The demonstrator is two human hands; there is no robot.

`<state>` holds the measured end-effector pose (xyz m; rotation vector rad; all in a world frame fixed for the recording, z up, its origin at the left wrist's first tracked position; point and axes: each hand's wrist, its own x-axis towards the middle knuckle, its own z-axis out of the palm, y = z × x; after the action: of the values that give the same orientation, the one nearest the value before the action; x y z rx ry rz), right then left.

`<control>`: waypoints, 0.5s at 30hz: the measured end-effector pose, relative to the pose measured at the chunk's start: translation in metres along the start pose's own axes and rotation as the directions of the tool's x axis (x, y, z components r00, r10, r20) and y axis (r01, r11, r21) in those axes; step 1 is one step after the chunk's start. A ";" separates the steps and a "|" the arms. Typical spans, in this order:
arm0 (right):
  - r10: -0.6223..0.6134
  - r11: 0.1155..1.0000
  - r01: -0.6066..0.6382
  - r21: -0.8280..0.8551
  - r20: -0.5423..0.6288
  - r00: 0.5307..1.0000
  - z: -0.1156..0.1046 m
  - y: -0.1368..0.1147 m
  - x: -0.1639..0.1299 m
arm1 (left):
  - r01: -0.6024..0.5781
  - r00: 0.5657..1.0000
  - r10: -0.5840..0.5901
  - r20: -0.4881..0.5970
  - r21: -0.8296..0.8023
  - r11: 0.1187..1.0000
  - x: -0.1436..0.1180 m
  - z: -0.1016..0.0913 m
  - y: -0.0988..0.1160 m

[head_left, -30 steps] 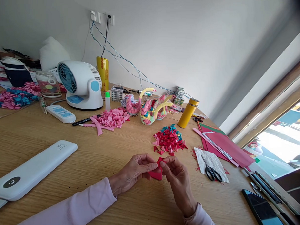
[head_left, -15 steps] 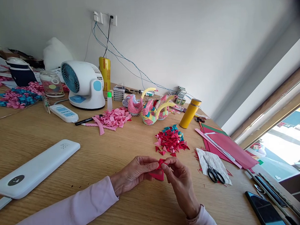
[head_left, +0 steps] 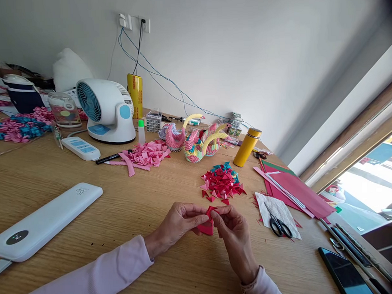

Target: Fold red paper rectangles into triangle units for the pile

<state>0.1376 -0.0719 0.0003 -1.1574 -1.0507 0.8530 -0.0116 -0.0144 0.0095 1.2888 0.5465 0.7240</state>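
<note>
Between my two hands is a small piece of red paper (head_left: 206, 227), partly folded, held just above the table. My left hand (head_left: 177, 225) pinches it from the left with thumb and fingers. From the right, my right hand (head_left: 233, 231) grips its upper edge between thumb and forefinger; the fingertips hide part of the fold. Just beyond my hands lies a pile of folded paper triangles (head_left: 221, 182), mostly red, with teal ones at the back.
Black-handled scissors (head_left: 277, 225) rest on a white tissue at right, near red paper sheets (head_left: 296, 184) and a phone (head_left: 343, 268). A white power bank (head_left: 53, 216) lies left. Behind stand a fan (head_left: 107, 109), paper swans (head_left: 196, 147), pink paper pieces (head_left: 148, 155) and a yellow flask (head_left: 247, 147).
My fingers have shifted slightly on the red paper, and its upper part now stands up more as a point between them. The whole view has moved a little.
</note>
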 end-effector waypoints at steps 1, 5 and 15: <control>0.001 1.000 -0.001 -0.003 -0.003 1.000 0.000 0.000 0.000 | -0.006 1.000 0.006 -0.001 0.013 1.000 0.000 0.000 -0.001; 0.007 1.000 -0.007 0.008 -0.003 1.000 0.000 -0.001 0.001 | -0.032 0.999 0.033 -0.031 0.028 0.999 0.000 0.001 -0.004; 0.076 0.997 -0.075 -0.011 0.084 0.994 0.004 -0.005 -0.002 | -0.020 0.999 0.018 -0.048 -0.036 0.999 0.000 0.002 -0.001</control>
<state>0.1334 -0.0736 0.0049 -1.1824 -1.0857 0.9656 -0.0100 -0.0160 0.0090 1.2468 0.5575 0.7787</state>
